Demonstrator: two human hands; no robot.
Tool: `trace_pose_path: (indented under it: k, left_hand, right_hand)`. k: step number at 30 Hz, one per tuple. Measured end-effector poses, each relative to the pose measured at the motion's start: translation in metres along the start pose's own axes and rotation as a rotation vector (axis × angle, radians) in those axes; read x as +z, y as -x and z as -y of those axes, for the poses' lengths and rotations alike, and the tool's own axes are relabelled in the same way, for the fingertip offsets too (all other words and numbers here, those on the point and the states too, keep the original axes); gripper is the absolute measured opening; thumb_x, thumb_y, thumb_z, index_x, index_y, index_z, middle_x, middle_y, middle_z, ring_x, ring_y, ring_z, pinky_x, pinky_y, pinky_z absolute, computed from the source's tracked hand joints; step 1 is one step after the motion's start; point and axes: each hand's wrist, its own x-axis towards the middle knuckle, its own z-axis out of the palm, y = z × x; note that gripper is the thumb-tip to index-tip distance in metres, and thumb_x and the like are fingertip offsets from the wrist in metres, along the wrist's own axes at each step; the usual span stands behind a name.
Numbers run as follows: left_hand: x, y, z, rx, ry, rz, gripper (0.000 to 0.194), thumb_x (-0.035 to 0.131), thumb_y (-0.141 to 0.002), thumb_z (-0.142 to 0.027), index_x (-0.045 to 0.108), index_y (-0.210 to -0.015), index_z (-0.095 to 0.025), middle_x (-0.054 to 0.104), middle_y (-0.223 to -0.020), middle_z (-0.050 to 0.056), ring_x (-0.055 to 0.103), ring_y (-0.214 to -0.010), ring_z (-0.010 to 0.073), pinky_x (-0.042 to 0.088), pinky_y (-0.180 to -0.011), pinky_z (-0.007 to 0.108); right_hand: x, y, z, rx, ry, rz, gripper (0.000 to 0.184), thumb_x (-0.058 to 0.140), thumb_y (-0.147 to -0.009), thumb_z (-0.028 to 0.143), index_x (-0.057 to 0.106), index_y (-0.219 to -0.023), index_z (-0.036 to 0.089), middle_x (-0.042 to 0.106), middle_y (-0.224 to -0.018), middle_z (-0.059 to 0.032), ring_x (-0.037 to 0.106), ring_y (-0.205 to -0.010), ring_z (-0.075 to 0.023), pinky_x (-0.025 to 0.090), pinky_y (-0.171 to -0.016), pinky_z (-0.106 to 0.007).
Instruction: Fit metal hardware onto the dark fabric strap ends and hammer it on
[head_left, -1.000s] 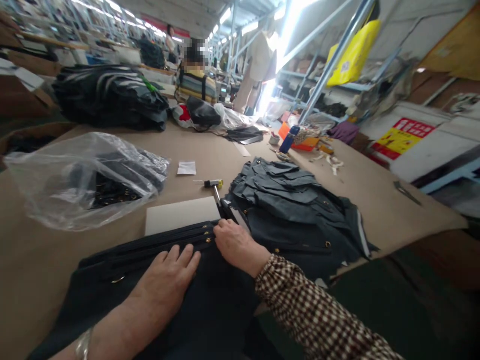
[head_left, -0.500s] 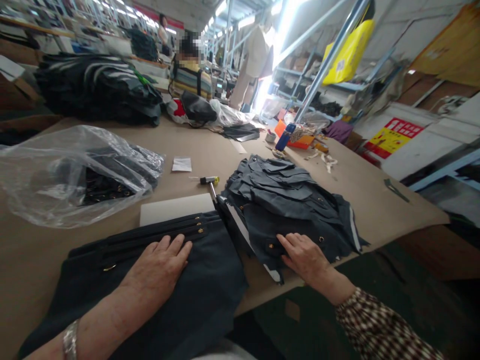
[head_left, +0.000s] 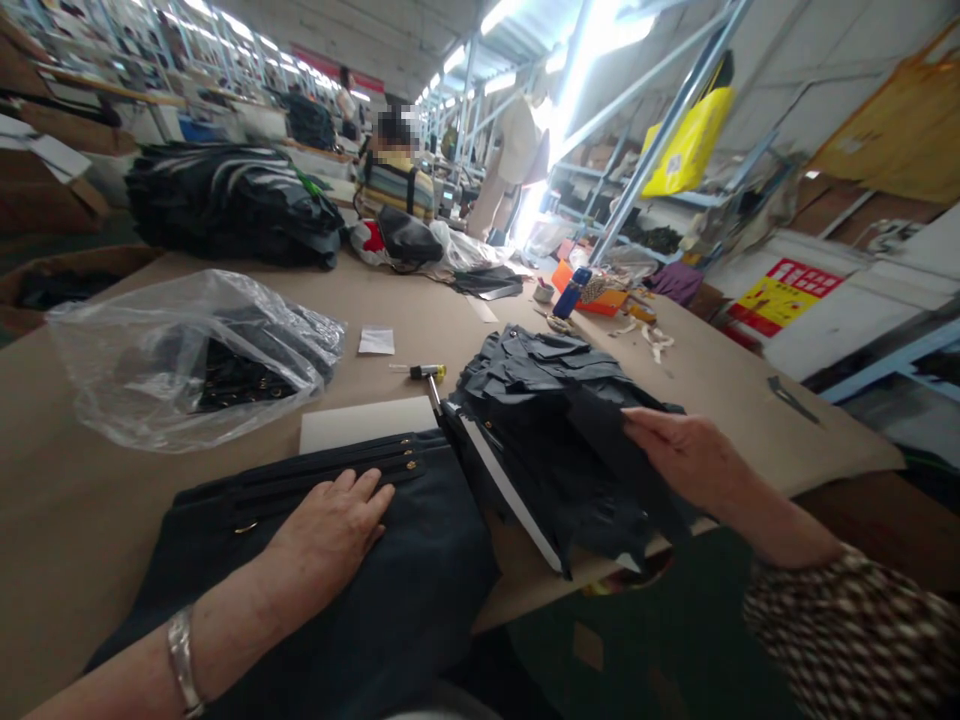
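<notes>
Left hand (head_left: pixel 330 525) palm down at 8 o'clock, clock read over the whole view with noon at the far end; fingers slightly parted, lying flat on a stack of dark cloth (head_left: pixel 439 520). Bracelet (head_left: pixel 182 660) on that wrist. Right hand (head_left: pixel 686 455) near 4 o'clock, fingers together, pinching the edge of a dark cloth piece (head_left: pixel 619 445); thumb hidden, so grip strength cannot be told.

Piece hangs tilted over the right-hand pile (head_left: pixel 532 370), just off centre toward 3 o'clock. Whether its lower end touches the pile: cannot tell, dark on dark.

Left stack shows layered edges with small brass fittings (head_left: pixel 410 465) and a gold-coloured ring (head_left: pixel 246 528). White board (head_left: pixel 360 428) just beyond its far edge, between 8 and 9 o'clock. Small tool with a yellow end (head_left: pixel 427 371) near centre, on the 9 o'clock side. Clear plastic bag (head_left: pixel 135 375) at 9 o'clock, dark pieces inside. Blue object (head_left: pixel 571 292) and orange box (head_left: pixel 611 300) at 2 o'clock, far side of the table (head_left: pixel 735 390).

Step in hand, by my reading: one piece being picked from the pile while the other palm steadies the stack. Moving it on calls for a secure pinch, enough lift to avoid dragging neighbours, and light, even pressure from the left.
</notes>
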Motion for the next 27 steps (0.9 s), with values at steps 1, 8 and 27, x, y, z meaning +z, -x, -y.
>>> trace_pose_path:
  k: [1,8,27]
  left_hand:
    - [-0.004,-0.002,0.004,0.002,0.072,-0.003,0.033,0.047,-0.085,-0.020,0.065,-0.112,-0.017,0.061,-0.122,0.015,0.058,-0.107,0.0313,0.048,-0.088,0.045]
    - [-0.099,0.000,0.060,-0.558,0.831,-0.558,0.030,0.046,-0.084,-0.036,0.064,-0.099,-0.017,0.069,-0.096,0.005,0.065,-0.085,0.0192,0.052,-0.079,0.033]
    - [-0.068,0.033,0.046,-0.242,0.152,0.229,0.031,0.040,-0.092,-0.035,0.064,-0.084,-0.018,0.070,-0.084,0.009,0.067,-0.082,0.0231,0.049,-0.073,0.033]
  right_hand:
    - [-0.016,-0.006,0.012,-0.014,-0.035,0.017,0.034,0.042,-0.092,0.033,0.070,-0.102,0.017,0.071,-0.069,-0.0042,0.066,-0.059,-0.0189,0.049,-0.054,-0.027]
    - [-0.051,-0.022,0.110,-0.507,-0.346,0.426,0.033,0.046,-0.090,0.017,0.065,-0.116,0.022,0.070,-0.103,-0.0034,0.066,-0.086,-0.0133,0.048,-0.073,-0.020]
    - [0.151,-0.068,0.132,-0.260,-0.344,0.466,0.021,0.054,-0.087,0.031,0.068,-0.097,0.020,0.070,-0.085,-0.0035,0.063,-0.078,-0.0166,0.044,-0.074,-0.026]
